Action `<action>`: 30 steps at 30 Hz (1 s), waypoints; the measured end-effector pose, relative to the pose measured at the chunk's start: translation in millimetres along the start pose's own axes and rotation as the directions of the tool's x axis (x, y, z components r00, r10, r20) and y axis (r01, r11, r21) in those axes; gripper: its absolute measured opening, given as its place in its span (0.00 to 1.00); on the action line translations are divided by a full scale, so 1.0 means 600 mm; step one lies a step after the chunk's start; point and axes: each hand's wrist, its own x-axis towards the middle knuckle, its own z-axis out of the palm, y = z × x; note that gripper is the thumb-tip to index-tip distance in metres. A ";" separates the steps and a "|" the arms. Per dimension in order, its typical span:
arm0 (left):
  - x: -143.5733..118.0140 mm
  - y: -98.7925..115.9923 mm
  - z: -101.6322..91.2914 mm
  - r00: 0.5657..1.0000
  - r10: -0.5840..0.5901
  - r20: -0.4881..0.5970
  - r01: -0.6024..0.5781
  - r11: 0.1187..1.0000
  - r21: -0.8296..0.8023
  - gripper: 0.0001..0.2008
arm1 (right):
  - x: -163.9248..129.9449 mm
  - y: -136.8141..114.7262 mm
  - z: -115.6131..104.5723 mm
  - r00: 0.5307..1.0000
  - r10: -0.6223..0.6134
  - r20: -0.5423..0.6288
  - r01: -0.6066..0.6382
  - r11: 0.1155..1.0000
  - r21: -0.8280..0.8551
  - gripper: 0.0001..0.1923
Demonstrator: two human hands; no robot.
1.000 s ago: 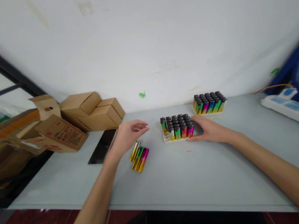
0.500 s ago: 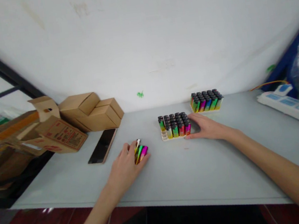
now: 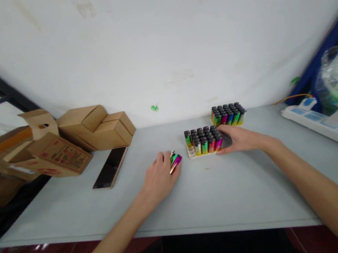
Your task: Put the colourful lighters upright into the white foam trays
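A small bunch of rainbow-coloured lighters [image 3: 175,161] sits just left of the frame's centre, now gathered under the fingers of the person's left hand [image 3: 160,178]. A second ago these lighters lay loose on the surface with the left hand above them; half a second ago the hand had come down over them; now hand and lighters together have moved rightward, close to the near tray [image 3: 202,142]. The left grip is curled over the bunch, with the coloured ends poking out past the fingertips; whether it has closed fully round them cannot be told.

The near tray, at the middle of the frame, is a pale holder packed with upright lighters with black caps; a few slots at its lower left corner look empty. The right hand [image 3: 241,138] rests flat and open against the tray's right side, as it did in the earlier pictures, steadying it rather than gripping it. The loose lighters appear to be on their way to those empty slots.

Behind, toward the upper right, stands a second full tray [image 3: 227,115]. A dark phone [image 3: 111,173] lies at the left, with cardboard boxes [image 3: 94,126] beyond it. All rest on the pale grey surface [image 3: 215,195].
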 end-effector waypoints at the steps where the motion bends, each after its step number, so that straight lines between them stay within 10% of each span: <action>1: 0.007 0.001 -0.004 1.000 -0.010 0.025 0.010 1.000 -0.011 0.17 | -0.002 0.002 -0.003 1.000 0.004 0.002 -0.004 1.000 0.004 0.33; 14: 0.089 -0.023 -0.017 0.978 0.132 0.159 -0.083 0.955 -0.285 0.19 | -0.008 0.004 -0.003 1.000 0.004 -0.013 -0.004 0.999 0.033 0.36; 24: 0.085 -0.012 -0.022 0.983 0.138 -0.121 -0.182 0.648 -0.740 0.16 | -0.002 0.001 0.019 0.998 0.035 -0.052 -0.033 0.999 0.029 0.35; 30: 0.065 0.001 -0.009 0.976 0.055 -0.208 -0.186 0.704 -0.685 0.20 | 0.000 -0.006 0.018 0.998 0.055 -0.041 -0.053 0.997 0.062 0.35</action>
